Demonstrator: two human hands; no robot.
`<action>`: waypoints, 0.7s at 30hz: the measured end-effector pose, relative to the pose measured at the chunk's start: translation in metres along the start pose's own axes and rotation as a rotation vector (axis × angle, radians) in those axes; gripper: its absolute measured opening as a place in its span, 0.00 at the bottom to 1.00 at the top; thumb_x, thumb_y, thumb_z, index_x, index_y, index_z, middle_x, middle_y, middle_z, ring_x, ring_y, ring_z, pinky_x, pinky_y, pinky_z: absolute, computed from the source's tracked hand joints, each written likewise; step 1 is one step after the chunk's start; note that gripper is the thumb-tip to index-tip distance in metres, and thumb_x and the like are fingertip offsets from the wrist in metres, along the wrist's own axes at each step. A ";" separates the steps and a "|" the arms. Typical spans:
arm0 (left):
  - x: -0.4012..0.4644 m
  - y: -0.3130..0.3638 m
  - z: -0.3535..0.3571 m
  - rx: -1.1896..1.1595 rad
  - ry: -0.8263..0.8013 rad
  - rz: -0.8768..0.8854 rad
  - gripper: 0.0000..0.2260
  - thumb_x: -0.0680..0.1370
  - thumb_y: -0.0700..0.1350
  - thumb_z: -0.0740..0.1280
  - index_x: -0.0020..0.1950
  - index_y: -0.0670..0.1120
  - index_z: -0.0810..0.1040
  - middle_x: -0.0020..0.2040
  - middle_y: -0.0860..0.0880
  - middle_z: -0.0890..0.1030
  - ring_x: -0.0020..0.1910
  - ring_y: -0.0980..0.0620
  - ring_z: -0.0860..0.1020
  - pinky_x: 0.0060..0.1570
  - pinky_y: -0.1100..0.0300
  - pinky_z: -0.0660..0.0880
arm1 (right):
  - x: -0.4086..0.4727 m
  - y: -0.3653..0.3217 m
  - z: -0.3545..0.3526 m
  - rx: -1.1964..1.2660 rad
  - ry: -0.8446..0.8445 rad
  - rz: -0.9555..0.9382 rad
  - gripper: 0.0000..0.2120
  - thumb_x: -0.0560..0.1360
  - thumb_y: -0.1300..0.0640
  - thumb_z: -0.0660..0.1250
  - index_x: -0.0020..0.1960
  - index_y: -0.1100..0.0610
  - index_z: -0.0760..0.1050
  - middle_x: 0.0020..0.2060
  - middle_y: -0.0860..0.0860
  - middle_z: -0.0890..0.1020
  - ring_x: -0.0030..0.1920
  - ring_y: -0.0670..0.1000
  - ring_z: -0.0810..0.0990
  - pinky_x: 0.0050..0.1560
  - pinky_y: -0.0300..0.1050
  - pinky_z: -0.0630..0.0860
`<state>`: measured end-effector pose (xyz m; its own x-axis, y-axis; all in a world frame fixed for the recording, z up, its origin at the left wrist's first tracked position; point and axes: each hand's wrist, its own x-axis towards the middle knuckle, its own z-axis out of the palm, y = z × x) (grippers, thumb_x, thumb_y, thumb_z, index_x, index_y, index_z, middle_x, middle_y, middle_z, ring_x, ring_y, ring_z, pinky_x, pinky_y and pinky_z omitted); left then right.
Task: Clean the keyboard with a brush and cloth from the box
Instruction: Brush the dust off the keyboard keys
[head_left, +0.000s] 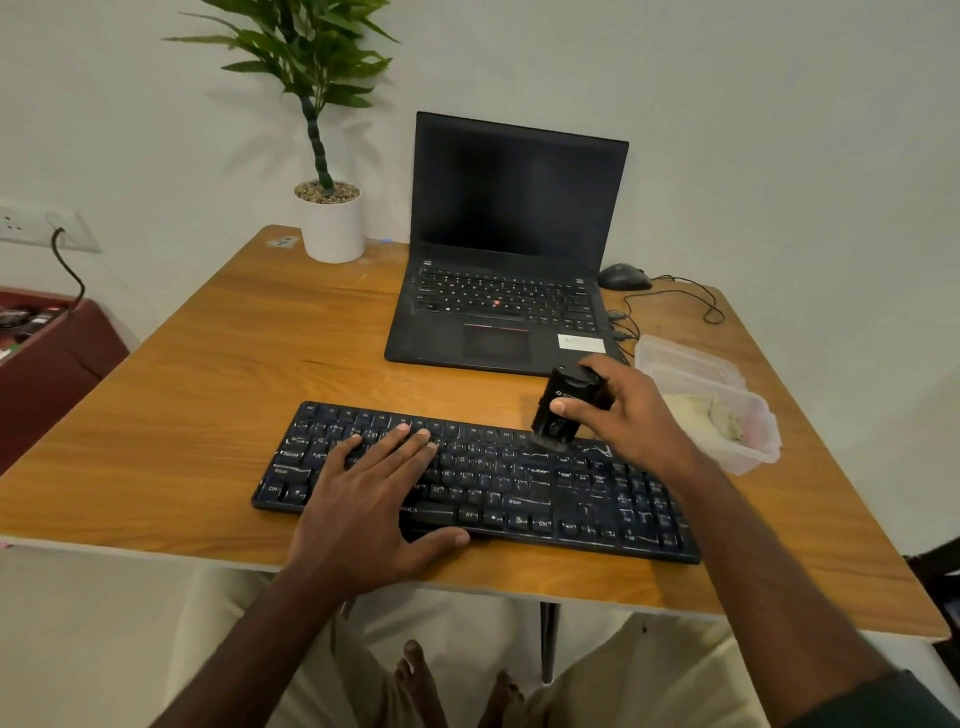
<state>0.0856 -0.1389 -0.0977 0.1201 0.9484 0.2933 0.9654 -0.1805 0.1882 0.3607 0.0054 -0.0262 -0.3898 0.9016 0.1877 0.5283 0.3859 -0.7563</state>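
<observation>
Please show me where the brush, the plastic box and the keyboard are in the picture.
brush (563, 410): head view, on its black body, held in the right hand.
plastic box (763, 454): head view, on its clear front rim.
keyboard (597, 499): head view, on the keys right of centre.

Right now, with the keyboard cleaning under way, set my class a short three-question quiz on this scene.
1. True or false: the left hand lies flat on the keyboard.
2. Which hand grips the brush: A left, B right?
3. Fill in: the cloth lies in the plastic ____ at the table's right side.

Key: 1 true. 2 B. 3 box.
</observation>
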 end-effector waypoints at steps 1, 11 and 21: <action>0.000 0.000 0.000 0.005 -0.005 0.003 0.45 0.72 0.79 0.52 0.75 0.49 0.70 0.76 0.51 0.69 0.77 0.53 0.62 0.74 0.42 0.57 | 0.000 0.001 0.001 -0.039 -0.010 -0.001 0.12 0.75 0.54 0.75 0.56 0.53 0.77 0.46 0.46 0.81 0.46 0.42 0.79 0.42 0.30 0.73; 0.000 0.000 0.000 0.008 -0.012 0.004 0.44 0.72 0.79 0.52 0.76 0.49 0.69 0.76 0.52 0.68 0.77 0.54 0.61 0.74 0.43 0.57 | 0.006 0.003 -0.006 -0.132 -0.048 -0.023 0.14 0.74 0.54 0.76 0.56 0.49 0.75 0.46 0.42 0.80 0.46 0.38 0.78 0.43 0.30 0.71; 0.000 -0.001 0.000 0.014 -0.005 0.011 0.44 0.72 0.79 0.52 0.75 0.49 0.70 0.75 0.51 0.69 0.77 0.54 0.62 0.74 0.43 0.57 | -0.003 0.009 -0.017 -0.103 0.005 -0.010 0.16 0.74 0.54 0.76 0.58 0.49 0.76 0.47 0.41 0.80 0.47 0.36 0.79 0.43 0.25 0.71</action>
<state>0.0848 -0.1392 -0.0978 0.1320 0.9476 0.2910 0.9670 -0.1876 0.1722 0.3792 0.0097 -0.0227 -0.3917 0.8986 0.1978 0.5995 0.4123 -0.6860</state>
